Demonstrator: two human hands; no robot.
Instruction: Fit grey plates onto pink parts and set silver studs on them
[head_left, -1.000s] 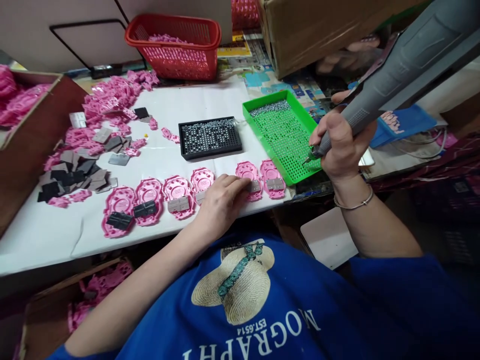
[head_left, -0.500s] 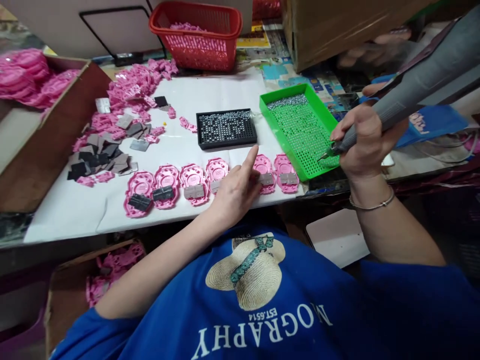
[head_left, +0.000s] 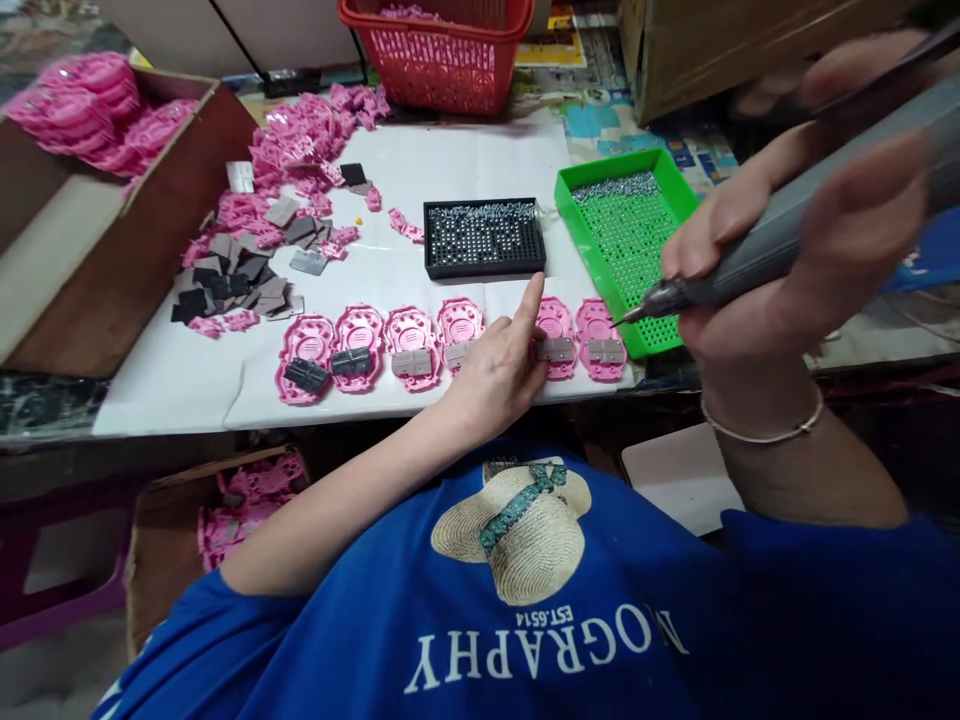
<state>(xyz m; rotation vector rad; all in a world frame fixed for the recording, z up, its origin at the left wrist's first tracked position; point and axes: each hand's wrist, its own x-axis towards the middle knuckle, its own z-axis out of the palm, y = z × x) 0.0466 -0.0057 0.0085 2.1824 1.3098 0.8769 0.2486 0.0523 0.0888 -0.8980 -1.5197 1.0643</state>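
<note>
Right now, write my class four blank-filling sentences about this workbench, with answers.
The long grey pointed tool is in the person's ____ hand.
Beside the shallow black perforated plastic tray stands a larger tray coloured ____.
The red plastic basket holds pieces coloured ____.
The left hand extends its ____ finger.

Missing words: right; green; pink; index.

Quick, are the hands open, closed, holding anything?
Left hand: index finger extended; can't tell whether it holds anything.
Right hand: closed around a grey handheld tool.
</note>
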